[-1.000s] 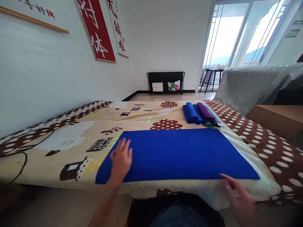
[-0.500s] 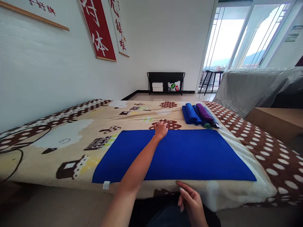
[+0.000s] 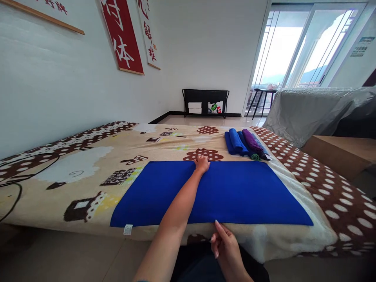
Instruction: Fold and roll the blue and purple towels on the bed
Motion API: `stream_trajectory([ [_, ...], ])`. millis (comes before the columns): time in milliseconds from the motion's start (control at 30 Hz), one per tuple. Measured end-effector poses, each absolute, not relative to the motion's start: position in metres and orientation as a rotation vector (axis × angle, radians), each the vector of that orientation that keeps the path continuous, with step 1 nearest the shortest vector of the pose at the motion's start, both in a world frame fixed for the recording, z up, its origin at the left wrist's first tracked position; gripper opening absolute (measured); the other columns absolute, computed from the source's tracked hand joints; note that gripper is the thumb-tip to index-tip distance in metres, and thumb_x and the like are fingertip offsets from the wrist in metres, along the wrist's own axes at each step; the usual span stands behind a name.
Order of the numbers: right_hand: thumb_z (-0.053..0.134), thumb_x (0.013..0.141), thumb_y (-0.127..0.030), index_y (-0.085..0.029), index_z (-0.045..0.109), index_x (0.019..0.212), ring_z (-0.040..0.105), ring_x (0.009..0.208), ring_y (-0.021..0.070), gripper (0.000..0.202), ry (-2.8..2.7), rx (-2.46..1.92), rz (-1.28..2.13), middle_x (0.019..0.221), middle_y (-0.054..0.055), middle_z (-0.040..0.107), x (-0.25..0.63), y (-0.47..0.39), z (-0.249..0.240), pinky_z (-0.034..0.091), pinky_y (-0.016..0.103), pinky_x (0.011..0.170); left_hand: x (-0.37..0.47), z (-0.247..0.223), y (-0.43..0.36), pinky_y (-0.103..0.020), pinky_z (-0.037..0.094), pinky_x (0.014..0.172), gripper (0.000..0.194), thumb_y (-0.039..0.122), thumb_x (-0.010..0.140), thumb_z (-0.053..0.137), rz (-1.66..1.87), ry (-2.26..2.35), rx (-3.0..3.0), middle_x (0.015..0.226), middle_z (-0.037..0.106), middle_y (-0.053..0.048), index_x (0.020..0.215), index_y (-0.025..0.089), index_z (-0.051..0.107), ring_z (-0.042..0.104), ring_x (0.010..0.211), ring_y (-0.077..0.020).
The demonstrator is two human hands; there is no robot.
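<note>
A blue cloth [image 3: 241, 192] lies flat on the patterned bed blanket, with a white tag at its near left corner. My left hand [image 3: 202, 163] reaches across it to the middle of its far edge, fingers curled together on that edge; the fingertips are partly hidden. At the near edge, my right hand [image 3: 226, 244] pinches the cloth's rim between thumb and forefinger, its other fingers bent inward.
Rolled blue, purple and green cloths [image 3: 245, 144] lie beyond the far right corner. The blanket [image 3: 164, 143] covers the bed. A cardboard box [image 3: 340, 150] and a plastic-covered object [image 3: 311, 109] are at the right; a black rack [image 3: 205, 102] stands at the back wall.
My left hand has slid a little to the right along the far edge. My right hand has moved up and left, its thumb and forefinger now closed on the near edge.
</note>
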State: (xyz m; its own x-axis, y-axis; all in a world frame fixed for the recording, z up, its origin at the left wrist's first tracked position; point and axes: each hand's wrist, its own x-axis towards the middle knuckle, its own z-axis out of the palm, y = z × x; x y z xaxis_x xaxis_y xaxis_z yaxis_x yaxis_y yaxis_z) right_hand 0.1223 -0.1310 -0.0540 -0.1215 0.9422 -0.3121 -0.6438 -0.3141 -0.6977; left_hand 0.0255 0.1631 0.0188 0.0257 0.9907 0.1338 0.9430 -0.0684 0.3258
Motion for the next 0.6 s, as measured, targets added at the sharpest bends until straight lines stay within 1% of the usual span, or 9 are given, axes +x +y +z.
stream_trajectory([
  [100, 0.085, 0.063, -0.060, -0.015, 0.056, 0.059, 0.040, 0.032, 0.0048, 0.054, -0.459, -0.939, 1.684, 0.053, 0.001, 0.060, 0.119, -0.127, -0.050, 0.029, 0.020, 0.034, 0.029, 0.019, 0.163, -0.055, 0.045, 0.105, 0.038, 0.036, 0.094, 0.063, 0.525, 2.062, 2.112, 0.137, 0.056, -0.011, 0.127, 0.017, 0.059, 0.054, 0.125, -0.0284],
  [233, 0.085, 0.059, -0.062, -0.016, 0.055, 0.056, 0.039, 0.031, 0.0053, 0.056, -0.462, -0.959, 1.635, 0.047, -0.001, 0.055, 0.114, -0.129, -0.043, 0.029, 0.021, 0.033, 0.028, 0.023, 0.159, -0.056, 0.040, 0.108, 0.037, 0.035, 0.093, 0.064, 0.620, 2.029, 2.081, 0.138, 0.055, -0.011, 0.125, 0.017, 0.060, 0.050, 0.129, -0.0296],
  [333, 0.085, 0.058, -0.063, -0.017, 0.054, 0.056, 0.038, 0.030, 0.0061, 0.056, -0.481, -0.971, 1.591, 0.044, -0.002, 0.052, 0.116, -0.133, -0.032, 0.029, 0.021, 0.033, 0.024, 0.034, 0.155, -0.057, 0.033, 0.111, 0.025, 0.028, 0.093, 0.062, 0.776, 1.940, 2.070, 0.135, 0.055, -0.011, 0.115, 0.016, 0.063, 0.045, 0.133, -0.0304],
  [400, 0.084, 0.060, -0.063, -0.018, 0.051, 0.055, 0.038, 0.030, 0.0065, 0.056, -0.521, -0.970, 1.544, 0.043, -0.002, 0.051, 0.122, -0.136, -0.022, 0.028, 0.021, 0.033, 0.019, 0.050, 0.154, -0.054, 0.030, 0.112, 0.014, 0.020, 0.093, 0.058, 0.911, 1.853, 2.055, 0.129, 0.059, -0.011, 0.105, 0.017, 0.064, 0.044, 0.131, -0.0295],
  [433, 0.084, 0.062, -0.062, -0.019, 0.049, 0.055, 0.038, 0.031, 0.0065, 0.056, -0.547, -0.959, 1.512, 0.043, -0.002, 0.051, 0.127, -0.138, -0.016, 0.028, 0.021, 0.033, 0.015, 0.060, 0.154, -0.051, 0.030, 0.111, 0.011, 0.018, 0.093, 0.055, 0.979, 1.805, 2.038, 0.123, 0.061, -0.011, 0.101, 0.018, 0.063, 0.047, 0.128, -0.0285],
  [500, 0.083, 0.067, -0.058, -0.019, 0.047, 0.056, 0.039, 0.034, 0.0065, 0.053, -0.593, -0.913, 1.424, 0.044, -0.003, 0.050, 0.142, -0.142, -0.002, 0.029, 0.020, 0.035, 0.007, 0.085, 0.153, -0.046, 0.037, 0.105, 0.009, 0.015, 0.093, 0.053, 1.111, 1.705, 1.981, 0.107, 0.066, -0.010, 0.096, 0.018, 0.061, 0.056, 0.114, -0.0257],
  [600, 0.081, 0.073, -0.049, -0.021, 0.049, 0.066, 0.043, 0.039, 0.0071, 0.044, -0.627, -0.843, 1.223, 0.045, -0.005, 0.049, 0.174, -0.143, 0.028, 0.034, 0.020, 0.041, -0.011, 0.131, 0.146, -0.037, 0.047, 0.088, 0.005, 0.017, 0.091, 0.054, 1.305, 1.537, 1.869, 0.089, 0.066, -0.007, 0.094, 0.017, 0.058, 0.063, 0.090, -0.0205],
])
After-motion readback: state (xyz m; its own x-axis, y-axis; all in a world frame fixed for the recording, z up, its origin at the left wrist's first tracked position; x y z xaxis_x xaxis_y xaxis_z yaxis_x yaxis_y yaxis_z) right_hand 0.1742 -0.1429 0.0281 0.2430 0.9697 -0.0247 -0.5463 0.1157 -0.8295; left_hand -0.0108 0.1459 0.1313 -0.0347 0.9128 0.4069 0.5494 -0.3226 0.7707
